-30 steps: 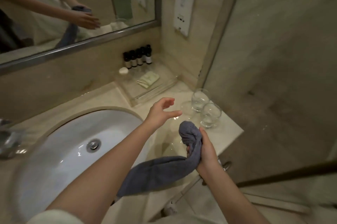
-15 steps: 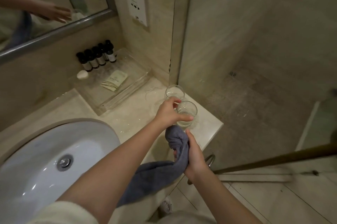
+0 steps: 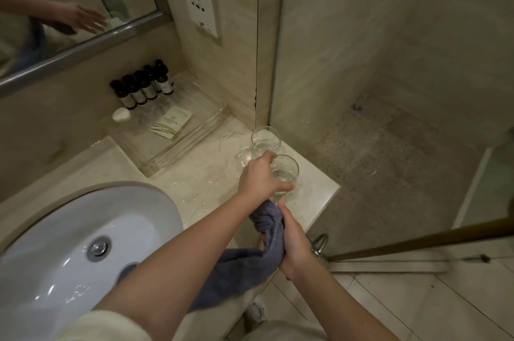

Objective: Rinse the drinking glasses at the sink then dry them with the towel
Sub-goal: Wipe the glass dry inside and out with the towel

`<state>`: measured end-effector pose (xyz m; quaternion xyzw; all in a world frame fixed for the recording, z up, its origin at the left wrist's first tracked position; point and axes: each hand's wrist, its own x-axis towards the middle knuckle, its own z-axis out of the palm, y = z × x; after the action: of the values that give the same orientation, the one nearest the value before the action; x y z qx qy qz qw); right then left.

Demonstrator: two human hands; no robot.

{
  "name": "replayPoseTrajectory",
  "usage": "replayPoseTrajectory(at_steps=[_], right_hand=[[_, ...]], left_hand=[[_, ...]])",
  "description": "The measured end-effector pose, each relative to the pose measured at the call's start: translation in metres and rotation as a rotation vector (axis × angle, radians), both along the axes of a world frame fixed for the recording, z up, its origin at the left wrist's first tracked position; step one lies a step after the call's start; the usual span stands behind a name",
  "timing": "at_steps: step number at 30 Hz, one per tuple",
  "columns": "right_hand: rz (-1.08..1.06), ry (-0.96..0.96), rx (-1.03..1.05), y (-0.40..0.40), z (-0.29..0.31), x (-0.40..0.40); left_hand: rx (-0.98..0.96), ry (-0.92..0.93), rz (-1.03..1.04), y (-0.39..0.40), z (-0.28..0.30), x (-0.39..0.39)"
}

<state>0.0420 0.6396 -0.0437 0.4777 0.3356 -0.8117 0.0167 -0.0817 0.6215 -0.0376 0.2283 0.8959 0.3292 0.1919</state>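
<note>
The person wears a cream, soft-looking top, its left sleeve [image 3: 91,325] pushed up above the elbow so both forearms are bare; the left hand [image 3: 260,176] and right hand [image 3: 296,243] carry no rings, watch or gloves, and a pale shoe [image 3: 257,311] shows below

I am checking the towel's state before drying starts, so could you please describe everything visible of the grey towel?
The grey towel looks like soft terry cloth, twisted into a rope. The right hand grips it near its bunched upper end, which rises just below the left hand and the glass that hand holds. Its long tail passes under the left forearm towards the sink. Whether it is wet cannot be told.
</note>
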Motion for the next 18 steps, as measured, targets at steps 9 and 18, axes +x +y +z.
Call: replayPoseTrajectory(at_steps=[9,18], right_hand=[[0.014,-0.010,0.014,-0.003,0.011,0.005],[0.060,0.148,0.143,-0.030,0.037,-0.013]], left_hand=[[0.345,-0.139,0.304,-0.050,0.037,-0.013],[0.913,-0.485,0.609,-0.158,0.080,0.010]])
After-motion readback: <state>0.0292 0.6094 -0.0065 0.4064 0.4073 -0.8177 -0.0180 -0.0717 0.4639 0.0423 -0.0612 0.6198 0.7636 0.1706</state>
